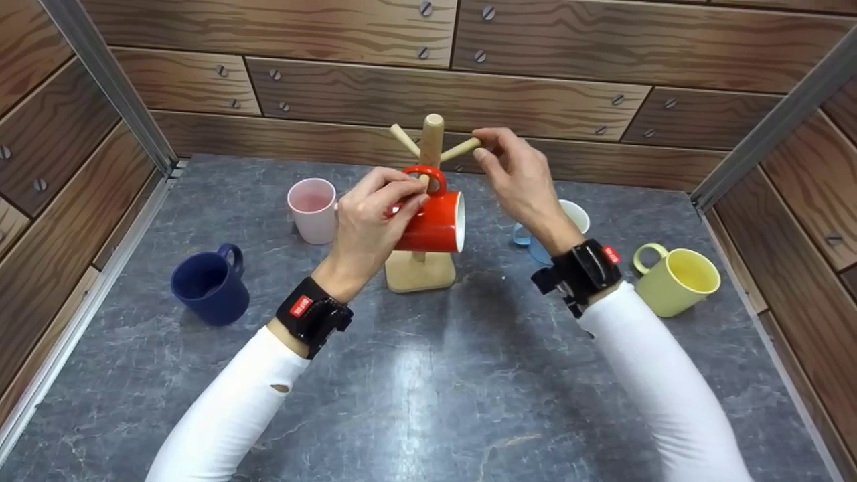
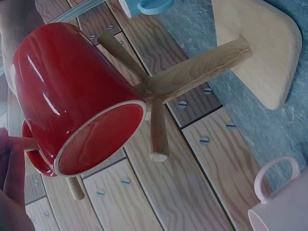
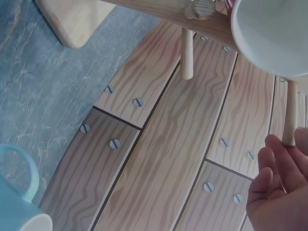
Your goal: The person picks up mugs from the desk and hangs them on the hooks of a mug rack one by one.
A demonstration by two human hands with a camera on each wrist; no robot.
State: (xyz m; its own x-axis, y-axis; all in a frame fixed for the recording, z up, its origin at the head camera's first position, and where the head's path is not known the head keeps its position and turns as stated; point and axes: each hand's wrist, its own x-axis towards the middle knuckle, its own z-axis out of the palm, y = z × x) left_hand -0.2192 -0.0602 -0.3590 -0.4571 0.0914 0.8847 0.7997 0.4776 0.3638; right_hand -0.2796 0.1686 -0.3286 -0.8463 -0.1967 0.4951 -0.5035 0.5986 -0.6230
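Note:
A wooden mug tree [image 1: 432, 144] stands mid-table, its square base [image 1: 420, 274] flat on the surface. From a front peg hangs a red mug [image 1: 435, 224] on its side, handle [image 2: 30, 161] up and around the peg, white-lined mouth facing right. My left hand [image 1: 368, 214] pinches the tip of that peg beside the handle; its fingers partly cover the mug. Up at the right, the thumb and fingers of my right hand [image 1: 519, 174] hold the end of another peg [image 1: 462, 148]. In the right wrist view, this peg [image 3: 291, 113] runs down into the fingertips.
Left of the tree are a pink mug [image 1: 313, 211] and a dark blue mug [image 1: 211, 284]. A light blue mug [image 3: 19, 192] stands behind my right wrist, and a yellow mug [image 1: 676, 281] is farther right. Wood-patterned walls [image 1: 368, 84] enclose the grey table [image 1: 402, 402].

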